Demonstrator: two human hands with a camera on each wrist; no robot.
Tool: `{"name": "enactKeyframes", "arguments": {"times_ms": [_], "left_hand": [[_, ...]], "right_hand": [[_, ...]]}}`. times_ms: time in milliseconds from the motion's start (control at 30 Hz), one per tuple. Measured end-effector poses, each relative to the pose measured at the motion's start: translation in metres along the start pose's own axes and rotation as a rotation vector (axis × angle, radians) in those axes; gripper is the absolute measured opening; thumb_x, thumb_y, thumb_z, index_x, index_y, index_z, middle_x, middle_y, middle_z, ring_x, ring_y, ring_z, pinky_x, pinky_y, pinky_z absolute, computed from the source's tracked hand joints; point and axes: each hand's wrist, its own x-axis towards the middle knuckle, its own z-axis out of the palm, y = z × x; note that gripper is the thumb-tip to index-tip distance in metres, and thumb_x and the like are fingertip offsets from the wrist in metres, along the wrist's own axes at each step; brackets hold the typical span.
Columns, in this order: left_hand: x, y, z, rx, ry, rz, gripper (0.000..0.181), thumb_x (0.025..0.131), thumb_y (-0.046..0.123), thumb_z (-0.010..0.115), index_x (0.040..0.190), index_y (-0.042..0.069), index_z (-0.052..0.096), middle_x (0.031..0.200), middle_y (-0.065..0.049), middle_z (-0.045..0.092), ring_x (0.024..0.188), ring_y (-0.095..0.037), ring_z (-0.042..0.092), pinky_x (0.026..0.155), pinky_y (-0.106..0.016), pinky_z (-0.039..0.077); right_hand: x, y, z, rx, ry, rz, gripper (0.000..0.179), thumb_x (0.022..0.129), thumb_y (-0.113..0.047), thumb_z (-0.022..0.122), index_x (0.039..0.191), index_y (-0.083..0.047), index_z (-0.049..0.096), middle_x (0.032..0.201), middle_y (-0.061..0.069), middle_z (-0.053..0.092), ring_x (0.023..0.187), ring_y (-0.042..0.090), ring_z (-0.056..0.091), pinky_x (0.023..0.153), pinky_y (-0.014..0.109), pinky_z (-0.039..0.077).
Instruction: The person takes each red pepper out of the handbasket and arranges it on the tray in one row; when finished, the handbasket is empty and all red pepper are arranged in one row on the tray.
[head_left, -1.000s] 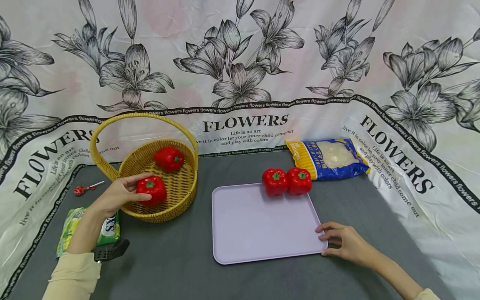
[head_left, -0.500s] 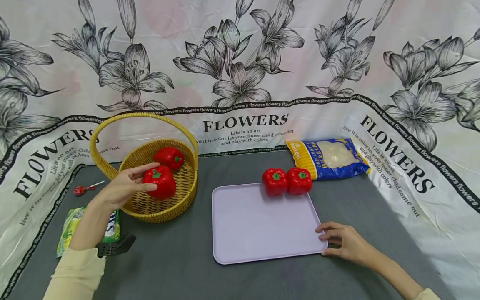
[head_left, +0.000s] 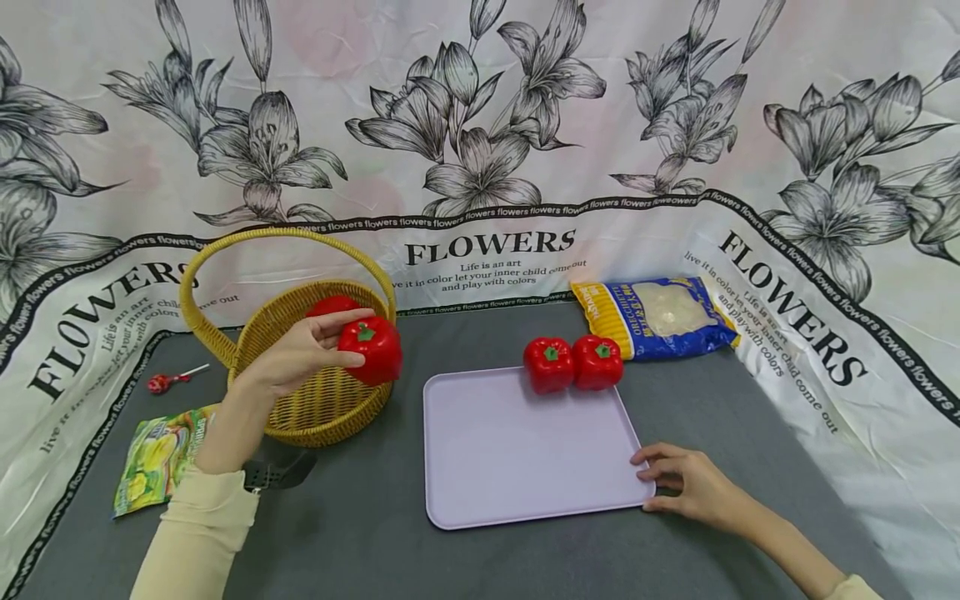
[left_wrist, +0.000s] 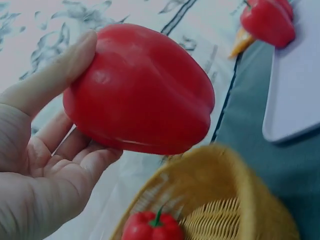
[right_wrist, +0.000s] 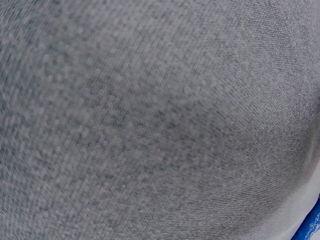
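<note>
My left hand is curled round a red pepper, thumb on one flank and fingers cupped under the other, holding it in the air just over the right rim of the wicker basket. The pepper's stem end faces up and its long axis is roughly upright. The lilac tray lies to its right, so my left hand is much the nearer one to the pepper. My right hand rests with loosely bent fingers at the tray's near right corner, gripping nothing as far as I can tell. Its wrist view shows only blurred grey cloth. A second pepper lies in the basket, mostly hidden behind my fingers in the head view.
</note>
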Motion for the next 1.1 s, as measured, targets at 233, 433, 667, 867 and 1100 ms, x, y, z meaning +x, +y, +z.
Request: {"name": "enactKeyframes", "arguments": {"times_ms": [233,433,667,867,1100], "left_hand": [[0.032,-0.004,0.035,0.041,-0.024,0.015,0.063,0.084,-0.003,0.068,0.142,0.001,0.044,0.14,-0.021,0.046,0.12,-0.031,0.05,0.09,-0.034,0.052],[0.061,-0.013,0.063,0.02,-0.08,0.056,0.059,0.083,-0.004,0.07,0.138,0.003,0.05,0.135,-0.017,0.052,0.118,-0.031,0.052,0.092,-0.036,0.051],[0.09,-0.031,0.089,0.058,-0.127,0.094,0.059,0.081,-0.001,0.073,0.136,0.004,0.053,0.133,-0.014,0.055,0.118,-0.028,0.054,0.094,-0.036,0.05],[0.103,-0.044,0.101,0.121,-0.112,0.087,0.061,0.077,-0.002,0.077,0.134,0.006,0.056,0.132,-0.012,0.057,0.119,-0.025,0.055,0.098,-0.036,0.047],[0.114,-0.062,0.109,0.171,-0.102,0.075,0.061,0.076,-0.001,0.079,0.132,0.008,0.058,0.132,-0.01,0.057,0.118,-0.024,0.055,0.098,-0.036,0.047]], "right_hand": [[0.0,-0.001,0.0,-0.01,-0.003,0.005,0.028,0.074,-0.02,0.083,0.094,-0.003,0.073,0.109,0.016,0.062,0.102,0.009,0.058,0.075,0.021,0.055],[0.001,-0.002,-0.001,-0.005,-0.006,0.013,0.028,0.074,-0.02,0.083,0.094,-0.003,0.073,0.109,0.016,0.062,0.101,0.012,0.059,0.075,0.023,0.056],[0.001,-0.003,-0.001,-0.001,0.003,-0.002,0.027,0.073,-0.018,0.083,0.094,-0.002,0.073,0.108,0.017,0.062,0.1,0.012,0.06,0.075,0.021,0.056],[0.002,-0.005,-0.002,0.0,0.001,0.001,0.027,0.074,-0.019,0.083,0.094,-0.003,0.073,0.108,0.016,0.062,0.098,0.014,0.06,0.074,0.021,0.056],[0.0,-0.005,-0.001,0.013,0.006,0.009,0.028,0.073,-0.018,0.083,0.094,-0.002,0.073,0.109,0.017,0.062,0.1,0.013,0.06,0.076,0.021,0.055]]}}
